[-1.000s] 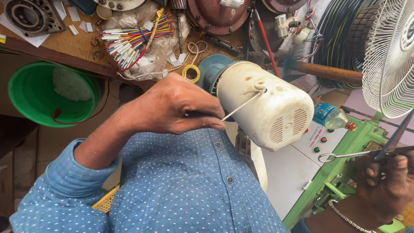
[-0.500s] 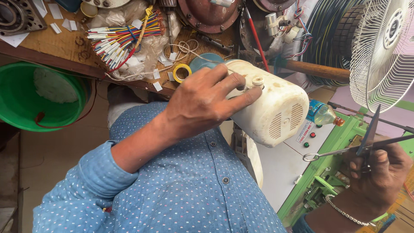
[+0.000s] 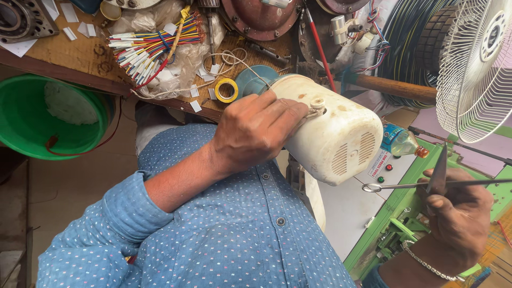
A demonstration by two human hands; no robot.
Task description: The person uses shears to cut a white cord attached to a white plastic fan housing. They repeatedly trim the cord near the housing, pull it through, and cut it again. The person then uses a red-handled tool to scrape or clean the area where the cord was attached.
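Observation:
A cream plastic fan motor housing (image 3: 341,136) with vent slots lies in front of me, above my blue dotted shirt. My left hand (image 3: 256,130) rests on its top, fingers closed around a thin white cord at the knob (image 3: 316,105). My right hand (image 3: 458,213), wearing a chain bracelet, grips a pair of scissors (image 3: 421,184) at the lower right, blades pointing up and to the right, apart from the housing.
A wooden bench (image 3: 69,53) holds a bundle of coloured wires (image 3: 149,48), a yellow tape roll (image 3: 226,89) and motor parts. A green tub (image 3: 50,117) sits at left. A white fan grille (image 3: 474,69) and a green machine (image 3: 394,224) stand at right.
My left hand has slid up the housing and now closes near the knob, the cord no longer stretched out. My right hand with the scissors has shifted slightly.

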